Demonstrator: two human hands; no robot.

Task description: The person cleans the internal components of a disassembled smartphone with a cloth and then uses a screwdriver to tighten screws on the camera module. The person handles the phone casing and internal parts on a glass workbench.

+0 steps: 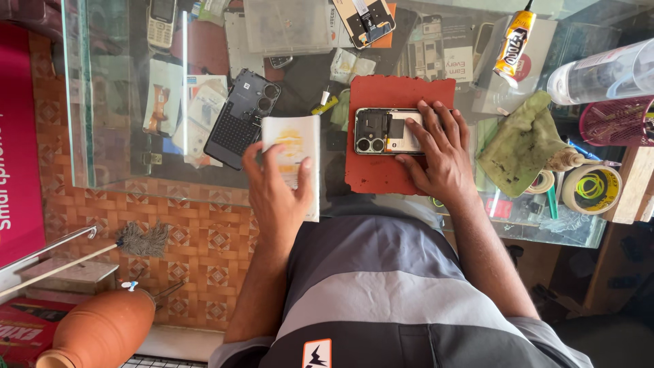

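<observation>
Left hand (276,194) at the near edge of the glass-topped desk (122,170): fingers curled shut around a white rectangular plastic panel with a yellowish smudge (294,146) — thumb on one long edge, fingers on the other, face tilted up toward the camera, probably so it can be looked over.

Right hand (443,153) lies flat, fingers spread, gripping nothing — it presses down on an opened smartphone with its back cover off, twin camera rings showing (381,131). Looks like it's pinning the phone so it can't slide.

Phone sits on a red rectangular rubber work mat (381,174) near the middle of the desk, closer to the near edge (mat likely there for grip and to spare the glass).

Left of the mat: a dark grey phone back cover with camera cut-outs (240,119), apart from both hands.

Right side, within reach: a crumpled green cloth (521,146), and rolls of tape (591,189) by the near right corner.

Far edge: a yellow glue tube (514,41), standing at a tilt.
</observation>
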